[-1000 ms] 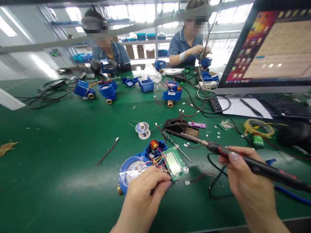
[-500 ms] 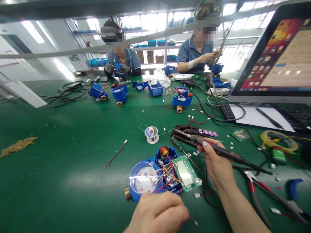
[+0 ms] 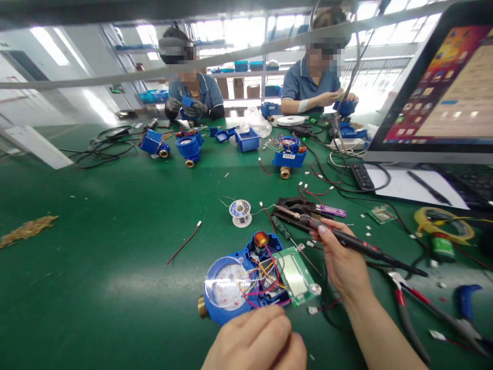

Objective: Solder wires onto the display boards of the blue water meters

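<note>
While the right hand keeps its thumb and fingers closed around a soldering iron, its tip near the black stand, the blue meter lies open on the green table, with a circuit board at its right side. At the meter's near edge, the left hand curls its fingers together, though I cannot tell whether they pinch anything.

The scene is bright. Strong white light comes through the windows, far behind the blue meter, and they are overexposed. Left of the meter, the green table carries a soft, pale glare; a white streak crosses the meter's clear cover. Beyond it to the right, the monitor looks slanted, with small bright reflections.
</note>
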Available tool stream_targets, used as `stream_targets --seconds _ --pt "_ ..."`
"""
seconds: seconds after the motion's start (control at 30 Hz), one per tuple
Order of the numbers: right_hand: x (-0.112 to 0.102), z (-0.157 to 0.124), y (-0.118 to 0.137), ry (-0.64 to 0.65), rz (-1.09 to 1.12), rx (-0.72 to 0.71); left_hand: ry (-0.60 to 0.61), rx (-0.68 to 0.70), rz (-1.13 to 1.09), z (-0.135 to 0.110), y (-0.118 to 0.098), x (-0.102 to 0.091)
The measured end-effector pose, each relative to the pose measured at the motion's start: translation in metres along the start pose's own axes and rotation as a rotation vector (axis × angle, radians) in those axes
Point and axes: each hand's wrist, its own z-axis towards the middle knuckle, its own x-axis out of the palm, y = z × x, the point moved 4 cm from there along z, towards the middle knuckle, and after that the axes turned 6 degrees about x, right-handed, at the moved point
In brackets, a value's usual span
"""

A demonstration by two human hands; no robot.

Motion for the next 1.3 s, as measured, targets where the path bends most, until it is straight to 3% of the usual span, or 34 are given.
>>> stream_targets --seconds 0.07,0.17,0.3,0.53,0.7,0.87,1.1,1.3 --pt "0.000 0.000 0.000 0.001 -0.004 0.000 -0.025 -0.032 -0.056 -0.004 0.007 -0.003" --pt "0.000 -0.001 0.000 0.005 -0.008 0.001 0.048 -0.131 -0.191 -0.011 0.016 0.005" --pt "0.000 -0.001 0.000 0.014 -0.002 0.001 -0.021 -0.191 -0.276 -0.014 0.019 0.008" --pt "-0.003 -0.007 0.013 0.007 0.040 -0.036 0.084 -0.367 -0.379 -0.008 0.020 0.008" --pt "-0.023 -0.028 0.036 -0.025 0.060 -0.085 0.016 -0.432 -0.425 -0.012 0.020 0.009" --pt "-0.051 -0.059 0.060 -0.051 0.010 -0.174 0.050 -0.443 -0.373 -0.009 0.018 0.009" --pt "-0.071 -0.087 0.067 0.096 -0.149 -0.293 0.025 -0.473 -0.218 -0.005 0.014 0.011" --pt "-0.065 -0.094 0.063 0.234 -0.200 -0.314 0.060 -0.491 -0.194 -0.006 0.011 0.014"
